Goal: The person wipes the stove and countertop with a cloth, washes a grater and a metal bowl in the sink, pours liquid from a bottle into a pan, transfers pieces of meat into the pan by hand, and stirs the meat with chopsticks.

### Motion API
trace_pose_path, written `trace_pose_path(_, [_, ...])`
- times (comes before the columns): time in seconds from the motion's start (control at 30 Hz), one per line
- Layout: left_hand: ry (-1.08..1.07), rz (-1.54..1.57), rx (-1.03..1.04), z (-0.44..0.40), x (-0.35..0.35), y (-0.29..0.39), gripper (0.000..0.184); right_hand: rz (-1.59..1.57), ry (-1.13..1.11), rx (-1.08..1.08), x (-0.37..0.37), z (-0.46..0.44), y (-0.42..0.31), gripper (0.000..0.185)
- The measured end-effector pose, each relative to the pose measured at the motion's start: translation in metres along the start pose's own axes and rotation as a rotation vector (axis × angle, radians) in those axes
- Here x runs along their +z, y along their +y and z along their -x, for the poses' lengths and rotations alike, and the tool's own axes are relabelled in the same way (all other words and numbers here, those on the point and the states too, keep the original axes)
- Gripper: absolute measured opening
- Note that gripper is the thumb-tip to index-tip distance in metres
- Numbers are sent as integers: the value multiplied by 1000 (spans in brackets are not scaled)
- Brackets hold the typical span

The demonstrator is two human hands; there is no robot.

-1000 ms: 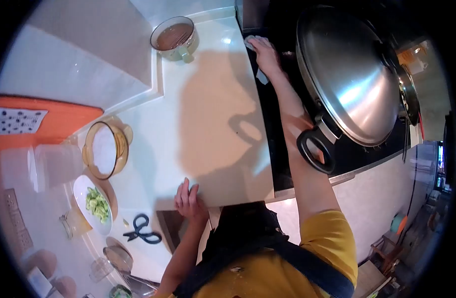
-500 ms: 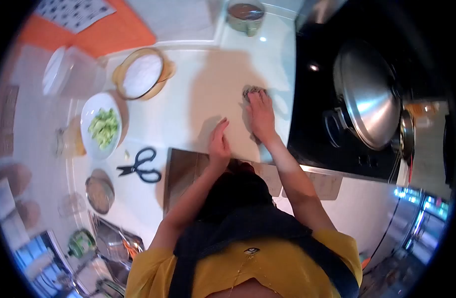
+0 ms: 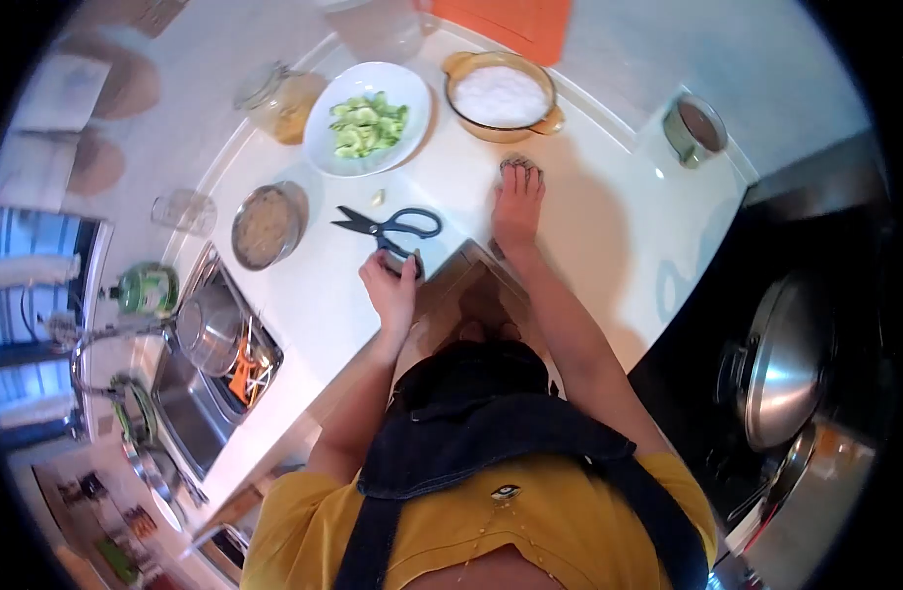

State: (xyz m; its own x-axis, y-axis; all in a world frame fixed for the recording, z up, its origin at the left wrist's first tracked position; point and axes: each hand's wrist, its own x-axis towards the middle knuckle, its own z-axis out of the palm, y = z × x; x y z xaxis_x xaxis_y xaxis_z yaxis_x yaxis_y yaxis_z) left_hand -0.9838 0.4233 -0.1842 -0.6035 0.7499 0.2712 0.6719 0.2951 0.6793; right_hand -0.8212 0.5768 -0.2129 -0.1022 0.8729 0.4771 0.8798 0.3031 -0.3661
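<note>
My right hand (image 3: 518,208) presses down on a small grey, mottled cloth or pad (image 3: 517,161) on the white counter. Its fingers curl over the pad and hide most of it. My left hand (image 3: 390,290) has its fingertips around the lower handle loop of the black scissors (image 3: 378,228), near the counter's front edge. The scissors lie flat with their blades apart, pointing left. A small pale piece (image 3: 378,197) lies just beyond them. Past it stands a white bowl (image 3: 319,147) of cut green vegetable (image 3: 369,125).
An amber glass pot (image 3: 461,67) holds white contents behind my right hand. A metal bowl (image 3: 267,228) and a glass jar (image 3: 274,103) stand left; a green mug (image 3: 695,130) stands far right. The sink (image 3: 191,398) is lower left, the hob with a lidded wok (image 3: 791,359) right.
The view has turned toward the sink side. My right hand has moved with the pad across the counter, nearer the amber pot. My left hand has reached the scissors' handle.
</note>
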Motion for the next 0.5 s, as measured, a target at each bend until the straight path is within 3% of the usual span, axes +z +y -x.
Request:
trace_pose_path(0.03, [36, -176, 110, -12, -2, -7, 45, -26, -10, -9, 4, -5, -8, 41])
trace_pose_path(0.07, [62, -183, 90, -21, -5, -8, 45, -43, -15, -38, 8, -8, -16, 41])
trace_pose_path(0.13, [-178, -208, -153, -33, -13, -8, 45, -155, -5, -123, 16, -13, -29, 33])
trace_pose_path(0.2, [-114, -205, -217, -43, -20, -22, 39, -196, 18, -188, 25, -16, -40, 32])
trace_pose_path(0.27, [-304, -282, -260, -50, -34, -34, 32, -240, 43, -235, 31, -17, -52, 32])
trace_pose_path(0.33, [-299, -191, -254, -52, -46, -46, 24, -321, -66, -269, 33, -21, -57, 34])
trace_pose_path(0.43, [-314, 377, -565, -55, -67, -38, 16, -320, -100, -295, 34, -13, -69, 34])
trace_pose_path(0.5, [-257, 419, -606, -61, -71, -29, 15, -327, -135, -331, 30, -4, -83, 34])
